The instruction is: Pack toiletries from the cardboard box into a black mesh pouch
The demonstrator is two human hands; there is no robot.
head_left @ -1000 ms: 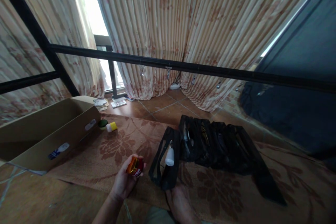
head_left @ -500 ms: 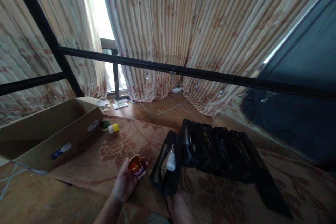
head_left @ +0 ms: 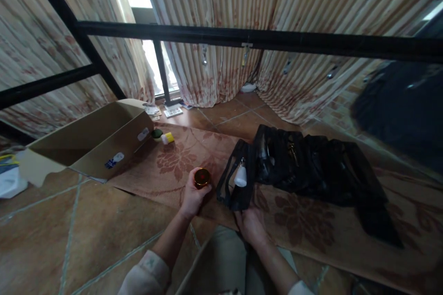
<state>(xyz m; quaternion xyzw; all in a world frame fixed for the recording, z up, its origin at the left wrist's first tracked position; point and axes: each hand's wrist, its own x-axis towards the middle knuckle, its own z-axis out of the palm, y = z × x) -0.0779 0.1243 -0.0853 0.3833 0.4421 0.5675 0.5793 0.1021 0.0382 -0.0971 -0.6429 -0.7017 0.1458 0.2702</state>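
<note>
My left hand (head_left: 192, 196) is wrapped round a small round container (head_left: 202, 178), its shiny gold-and-red top facing me. Just to its right, a black organizer with several pockets (head_left: 311, 170) is spread out on the patterned mat (head_left: 211, 140). The fingers of my right hand (head_left: 252, 225) are closed on the near edge of its leftmost pocket; the fingertips are partly hidden beneath the fabric. On that pocket shows a white bulb-shaped piece (head_left: 241, 176) with a metal tip. Other pockets hold dark and metallic items that I cannot make out.
A long open cardboard box (head_left: 129, 145) stands at the left. Beside it are a small green round item (head_left: 157, 134) and a yellow-and-white piece (head_left: 168, 138). A black metal rail (head_left: 214, 35) crosses in front of curtains (head_left: 221, 73). Papers (head_left: 173, 111) lie on the tiles.
My view has tipped downward, showing more of my arms and legs. The container in my left hand has turned, so its top now faces me. My right hand stays at the pocket.
</note>
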